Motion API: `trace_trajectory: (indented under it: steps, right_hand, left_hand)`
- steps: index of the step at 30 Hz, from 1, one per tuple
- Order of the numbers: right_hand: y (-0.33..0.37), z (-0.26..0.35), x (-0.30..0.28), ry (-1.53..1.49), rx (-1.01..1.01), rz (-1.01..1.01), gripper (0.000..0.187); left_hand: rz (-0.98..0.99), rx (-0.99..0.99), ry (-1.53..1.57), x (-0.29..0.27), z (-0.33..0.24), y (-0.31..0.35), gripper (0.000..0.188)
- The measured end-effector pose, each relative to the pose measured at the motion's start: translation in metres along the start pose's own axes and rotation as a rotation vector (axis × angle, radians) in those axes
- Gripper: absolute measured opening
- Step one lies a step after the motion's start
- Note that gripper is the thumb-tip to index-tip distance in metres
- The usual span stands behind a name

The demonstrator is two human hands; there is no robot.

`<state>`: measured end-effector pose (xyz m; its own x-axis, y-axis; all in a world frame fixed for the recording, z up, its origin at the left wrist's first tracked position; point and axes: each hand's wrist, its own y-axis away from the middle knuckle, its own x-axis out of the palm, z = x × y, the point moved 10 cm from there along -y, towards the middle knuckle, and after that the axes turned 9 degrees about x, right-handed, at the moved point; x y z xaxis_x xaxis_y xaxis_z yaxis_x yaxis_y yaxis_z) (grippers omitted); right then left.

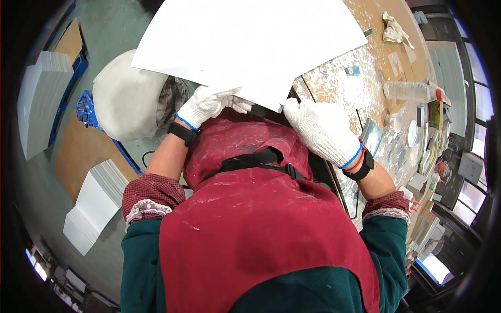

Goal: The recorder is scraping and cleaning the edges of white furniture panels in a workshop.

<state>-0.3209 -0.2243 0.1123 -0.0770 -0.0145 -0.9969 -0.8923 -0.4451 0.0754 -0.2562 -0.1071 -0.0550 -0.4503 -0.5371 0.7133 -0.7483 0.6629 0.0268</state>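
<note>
A large white sheet [250, 47], like thin board, stretches from my waist out past the top of the head view. Its near end narrows between my two hands. My left hand [206, 106], in a white knit glove, grips the near left edge with curled fingers. On the other side my gloved right hand [323, 128] is closed at the near right corner, thumb against the sheet and the other fingers mostly tucked out of sight. Behind the near edge, a dark strip shows between the hands, against my red apron [261, 219].
A worktable [339, 86] spotted with white residue lies to the right, bearing a clear plastic bottle [409, 91], a crumpled cloth [395, 31] and small containers. At left stand a pale-covered round seat [128, 99] and stacks of white sheets [47, 99], some on a blue pallet.
</note>
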Motion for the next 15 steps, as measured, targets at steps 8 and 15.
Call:
trace_trajectory:
  steps: [8, 15]
  right_hand:
    - [0.005, 0.004, 0.002, 0.030, -0.037, 0.104, 0.007]
    - [0.008, -0.011, 0.002, -0.019, 0.049, 0.223, 0.016]
  left_hand:
    - [-0.025, -0.043, -0.020, -0.001, 0.003, 0.001, 0.038]
    - [0.008, 0.050, 0.018, -0.006, 0.002, -0.002, 0.037]
